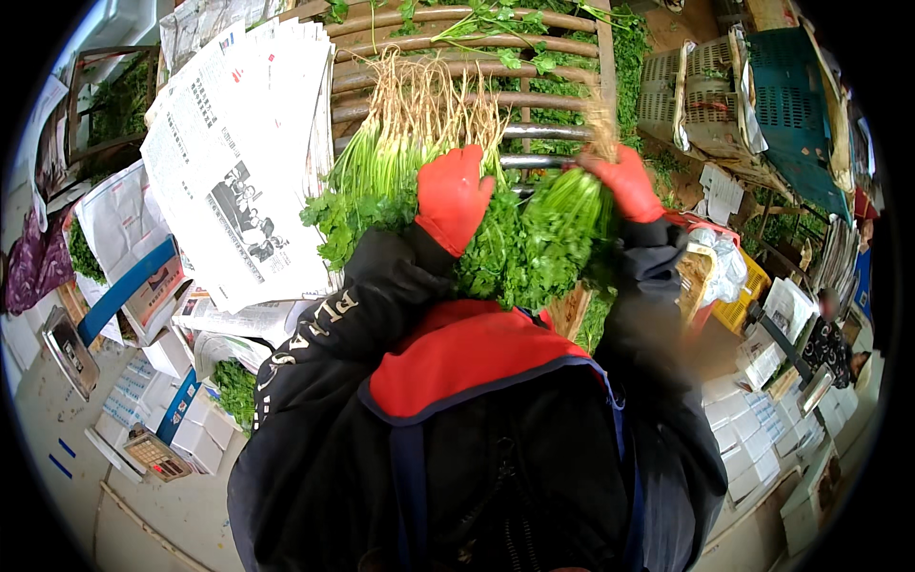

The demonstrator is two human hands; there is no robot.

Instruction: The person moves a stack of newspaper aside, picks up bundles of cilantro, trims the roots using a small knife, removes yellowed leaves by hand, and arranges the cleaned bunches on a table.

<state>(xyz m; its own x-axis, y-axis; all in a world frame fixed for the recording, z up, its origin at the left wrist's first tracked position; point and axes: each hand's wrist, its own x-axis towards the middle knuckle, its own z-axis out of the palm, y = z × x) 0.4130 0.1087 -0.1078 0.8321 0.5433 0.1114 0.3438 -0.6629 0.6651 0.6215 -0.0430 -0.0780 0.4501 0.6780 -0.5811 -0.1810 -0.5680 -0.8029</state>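
Note:
In a red glove, my right hand (624, 184) is closed round the stems of a bunch of coriander (562, 212); its pale roots point away from me and its leaves toward me. My left hand (453, 198), also in a red glove, lies over a row of coriander (367, 164) with bared roots. Its fingers are curled against the stems, their tips partly hidden. The plants rest on a rack of curved brown bars (548, 103). A thick stack of newspaper sheets (205, 143) lies just left of the row.
Loose sprigs (510, 29) lie on the far bars. Plastic crates (701, 95) and a green crate (796, 105) stand at the far right, a yellow basket (746, 296) nearer. Scales (157, 453) and white boxes (205, 424) are at the left. Another person (834, 343) is at the right edge.

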